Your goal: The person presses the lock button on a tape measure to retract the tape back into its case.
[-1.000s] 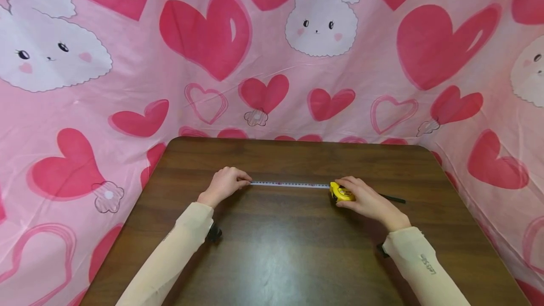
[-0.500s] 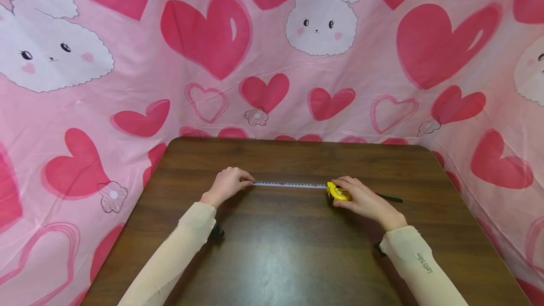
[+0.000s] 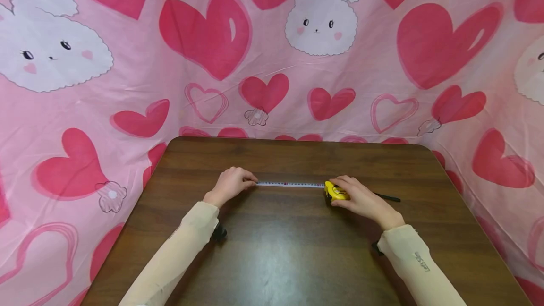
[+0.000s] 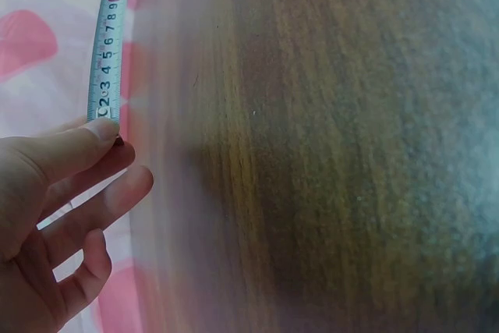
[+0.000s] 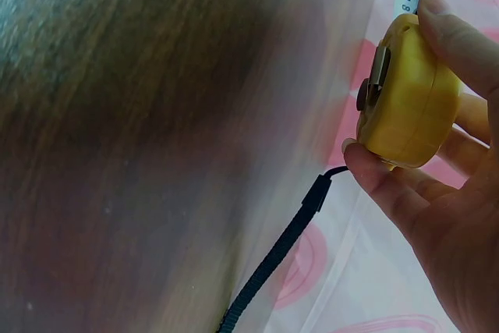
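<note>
A yellow tape measure point(image 3: 336, 191) is gripped in my right hand point(image 3: 361, 197), thumb and fingers around its case in the right wrist view. Its white blade point(image 3: 293, 184) runs out straight to the left, with printed numbers facing up. At the blade's end, my left hand point(image 3: 231, 184) pinches the tip between thumb and forefinger; in the left wrist view the thumb point(image 4: 101, 130) lies over the first numbers while the other fingers curl loosely. A black wrist strap point(image 5: 277, 251) trails from the case to the right. The end hook is mostly hidden by the fingers.
Both hands are over a brown wood-grain table point(image 3: 272, 244) with rounded far corners. A pink cloth point(image 3: 272, 65) with hearts and rabbits hangs behind and at both sides. Dark wrist devices point(image 3: 219, 233) sit under the cream sleeves point(image 3: 170, 254).
My hands have drawn slightly closer together. The left moved a little right and the right a little left, so the exposed blade is shorter. Both holds stay the same.
</note>
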{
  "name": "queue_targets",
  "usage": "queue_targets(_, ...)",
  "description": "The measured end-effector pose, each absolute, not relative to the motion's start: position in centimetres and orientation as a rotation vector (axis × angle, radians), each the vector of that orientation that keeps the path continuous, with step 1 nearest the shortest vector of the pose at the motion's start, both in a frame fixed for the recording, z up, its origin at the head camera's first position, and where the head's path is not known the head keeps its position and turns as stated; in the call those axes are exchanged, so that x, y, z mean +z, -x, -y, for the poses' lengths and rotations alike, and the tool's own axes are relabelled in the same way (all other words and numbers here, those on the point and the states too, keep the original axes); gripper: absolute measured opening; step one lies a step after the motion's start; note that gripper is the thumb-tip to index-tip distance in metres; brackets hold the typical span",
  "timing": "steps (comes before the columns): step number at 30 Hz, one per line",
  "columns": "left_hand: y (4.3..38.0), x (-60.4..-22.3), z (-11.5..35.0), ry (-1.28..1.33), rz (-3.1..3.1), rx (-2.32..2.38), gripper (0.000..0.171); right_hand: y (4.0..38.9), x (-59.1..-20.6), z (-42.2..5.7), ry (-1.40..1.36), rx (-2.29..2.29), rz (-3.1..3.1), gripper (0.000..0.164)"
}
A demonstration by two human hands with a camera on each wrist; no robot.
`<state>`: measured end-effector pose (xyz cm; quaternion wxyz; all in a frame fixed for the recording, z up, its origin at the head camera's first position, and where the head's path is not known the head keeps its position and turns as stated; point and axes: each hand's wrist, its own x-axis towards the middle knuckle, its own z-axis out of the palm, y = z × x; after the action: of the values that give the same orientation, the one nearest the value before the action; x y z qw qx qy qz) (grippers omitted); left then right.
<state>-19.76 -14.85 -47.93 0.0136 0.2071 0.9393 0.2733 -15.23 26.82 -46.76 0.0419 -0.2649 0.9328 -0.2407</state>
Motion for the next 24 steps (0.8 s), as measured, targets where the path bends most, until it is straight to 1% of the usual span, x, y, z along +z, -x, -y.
queue_targets(24, 20.0, -47.7, 14.5, -0.674, -2.904, 0.858, 0.011, 15.4, -46.7, -25.3, 0.783, -0.713, -2.826, 0.067)
